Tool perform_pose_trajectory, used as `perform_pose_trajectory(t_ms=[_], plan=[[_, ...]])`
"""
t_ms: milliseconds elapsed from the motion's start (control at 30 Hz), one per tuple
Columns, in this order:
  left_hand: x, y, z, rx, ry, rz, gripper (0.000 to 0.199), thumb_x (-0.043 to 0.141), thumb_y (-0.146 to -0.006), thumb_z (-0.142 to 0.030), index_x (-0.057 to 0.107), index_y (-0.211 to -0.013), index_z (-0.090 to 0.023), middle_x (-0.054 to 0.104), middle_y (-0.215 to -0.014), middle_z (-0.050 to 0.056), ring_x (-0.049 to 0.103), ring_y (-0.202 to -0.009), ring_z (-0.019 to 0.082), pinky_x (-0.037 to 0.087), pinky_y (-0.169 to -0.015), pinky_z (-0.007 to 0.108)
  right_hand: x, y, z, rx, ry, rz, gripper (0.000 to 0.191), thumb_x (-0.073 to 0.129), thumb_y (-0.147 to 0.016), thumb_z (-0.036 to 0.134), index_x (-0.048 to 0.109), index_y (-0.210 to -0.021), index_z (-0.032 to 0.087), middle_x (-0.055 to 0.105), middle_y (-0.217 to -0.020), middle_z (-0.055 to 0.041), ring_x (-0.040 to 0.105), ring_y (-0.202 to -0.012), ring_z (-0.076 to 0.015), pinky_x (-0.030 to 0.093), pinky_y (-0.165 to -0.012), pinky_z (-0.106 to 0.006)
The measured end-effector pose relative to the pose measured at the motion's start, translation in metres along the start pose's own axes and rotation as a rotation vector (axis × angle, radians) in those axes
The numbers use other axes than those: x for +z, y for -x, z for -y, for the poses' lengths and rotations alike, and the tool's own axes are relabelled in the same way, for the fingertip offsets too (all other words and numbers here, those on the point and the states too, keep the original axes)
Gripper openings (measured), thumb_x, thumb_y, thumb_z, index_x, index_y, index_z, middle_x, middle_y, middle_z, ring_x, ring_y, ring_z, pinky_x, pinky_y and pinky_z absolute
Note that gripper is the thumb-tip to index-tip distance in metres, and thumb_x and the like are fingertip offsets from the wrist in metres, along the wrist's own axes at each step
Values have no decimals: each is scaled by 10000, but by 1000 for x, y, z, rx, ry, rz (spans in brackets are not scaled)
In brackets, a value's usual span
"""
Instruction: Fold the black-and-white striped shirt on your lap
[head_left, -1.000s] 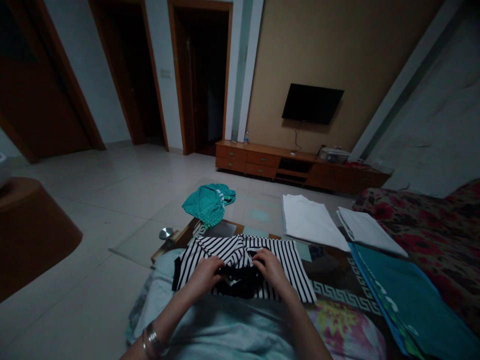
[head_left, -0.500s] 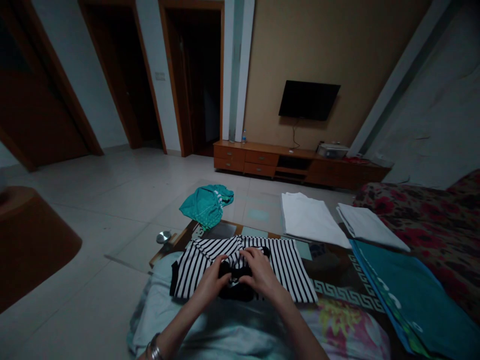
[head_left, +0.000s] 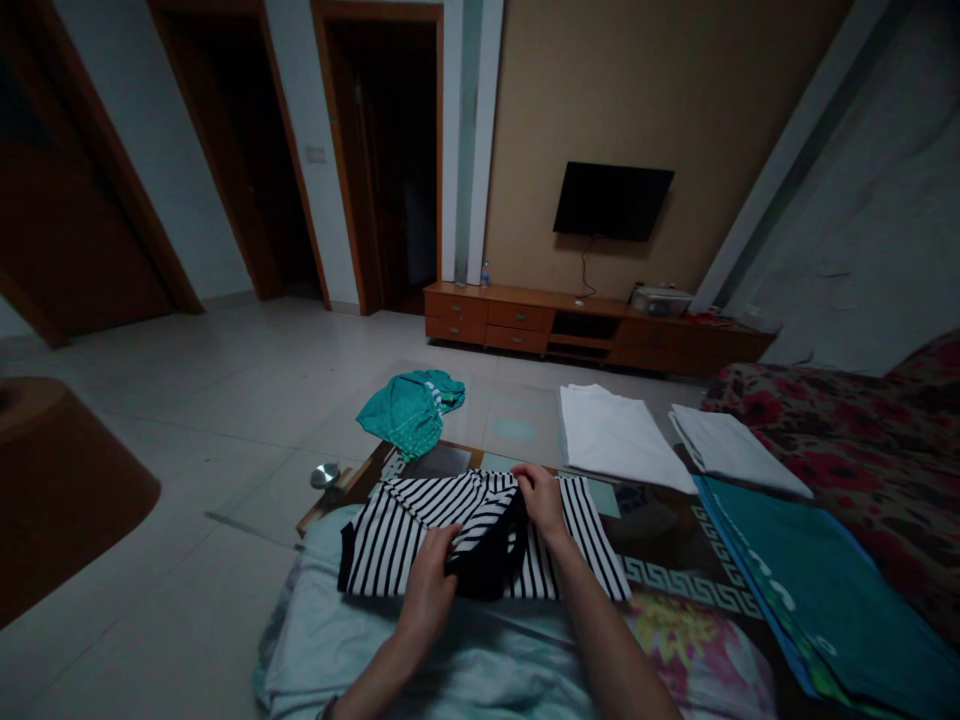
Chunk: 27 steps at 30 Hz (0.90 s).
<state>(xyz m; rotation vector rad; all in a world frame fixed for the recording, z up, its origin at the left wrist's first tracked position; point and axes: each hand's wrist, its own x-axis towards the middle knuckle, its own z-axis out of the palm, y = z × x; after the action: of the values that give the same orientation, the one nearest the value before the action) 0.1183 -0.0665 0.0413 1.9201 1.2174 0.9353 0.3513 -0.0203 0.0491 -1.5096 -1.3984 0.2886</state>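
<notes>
A black-and-white striped garment point(head_left: 379, 545) with black trim lies partly folded in front of me, on a pale blue-green cloth point(head_left: 315, 620) and the glass table. My left hand point(head_left: 433, 570) is closed on its black trim near the middle, fingertips partly hidden by the fabric. Farther up and to the right, my right hand point(head_left: 541, 500) pinches the garment's far edge where black trim meets stripes. Between the two hands a black and striped flap is spread at a slant.
A crumpled teal garment point(head_left: 405, 410) lies at the table's far left. Folded white cloths point(head_left: 622, 435) and a folded blue-green cloth point(head_left: 840, 590) lie to the right, beside a floral sofa point(head_left: 810, 410). A brown rounded object point(head_left: 67, 490) stands left. Behind is a low wooden cabinet point(head_left: 517, 315).
My hands have moved apart: the right went up and away, the left slightly down and towards me. The bunched black trim between them is now spread out into a flap.
</notes>
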Motion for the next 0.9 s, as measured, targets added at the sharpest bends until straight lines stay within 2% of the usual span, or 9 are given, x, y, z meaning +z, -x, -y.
perform_pose_trajectory(t_ms=[100,167,300,400,467,567,767,833,900], plan=[[-6,2,-13,40,-7,-18,507,365,-535,10,612,-933,-187,544,-963,53,535,-955,192,458,-864,348,5,-11,-16,94,-93,34,220,494,-776,253,694,-822,174,709,-853,-64,639,-839,-209,474,-822,-334],[-7,4,-17,46,-22,-19,450,367,-589,-2,609,-921,-185,535,-967,58,524,-975,200,446,-896,371,6,-12,-20,140,-139,87,234,517,-780,314,696,-826,171,714,-851,-65,642,-836,-217,479,-827,-349],[1,12,-10,40,-12,54,527,420,-616,-18,588,-1081,-197,518,-1076,72,497,-1058,209,404,-985,406,-8,4,-18,153,-240,224,305,540,-800,387,690,-945,166,707,-974,-81,634,-943,-223,465,-898,-372],[8,12,-3,-18,80,29,629,421,-574,-5,555,-1157,-199,507,-1097,74,501,-1062,197,416,-981,381,-20,21,-16,104,-242,318,493,637,-717,289,590,-1200,199,619,-1224,-77,569,-1125,-220,436,-968,-382],[8,7,-3,-84,148,-14,667,406,-508,1,567,-1128,-185,519,-1070,69,519,-1011,185,443,-939,352,-23,26,-12,84,-130,312,602,663,-648,199,561,-1241,209,580,-1283,-77,529,-1184,-226,398,-1015,-405],[-2,-8,-8,-240,270,-49,591,437,-503,-35,585,-1061,-158,564,-1050,68,552,-906,171,471,-871,331,-20,22,3,37,-13,272,523,611,-653,146,607,-1173,190,622,-1218,-79,544,-1158,-221,366,-1042,-412],[-41,-37,-11,-519,589,-35,386,502,-615,-144,567,-996,-132,616,-1033,88,613,-868,170,490,-715,267,-11,-1,29,76,-209,280,371,524,-736,225,639,-1087,182,668,-1101,-61,610,-1007,-195,465,-916,-365],[-45,-38,-7,-537,547,13,377,501,-626,-141,561,-998,-133,616,-1013,82,613,-830,166,487,-682,265,-10,0,22,175,-259,305,373,518,-729,238,638,-1075,164,679,-1045,-66,627,-925,-194,506,-819,-350],[-44,-33,-4,-455,371,24,345,500,-627,-122,570,-965,-137,604,-995,78,601,-849,181,490,-718,295,-9,4,8,277,-262,298,370,516,-716,238,640,-1053,148,688,-961,-65,632,-830,-190,521,-732,-339]])
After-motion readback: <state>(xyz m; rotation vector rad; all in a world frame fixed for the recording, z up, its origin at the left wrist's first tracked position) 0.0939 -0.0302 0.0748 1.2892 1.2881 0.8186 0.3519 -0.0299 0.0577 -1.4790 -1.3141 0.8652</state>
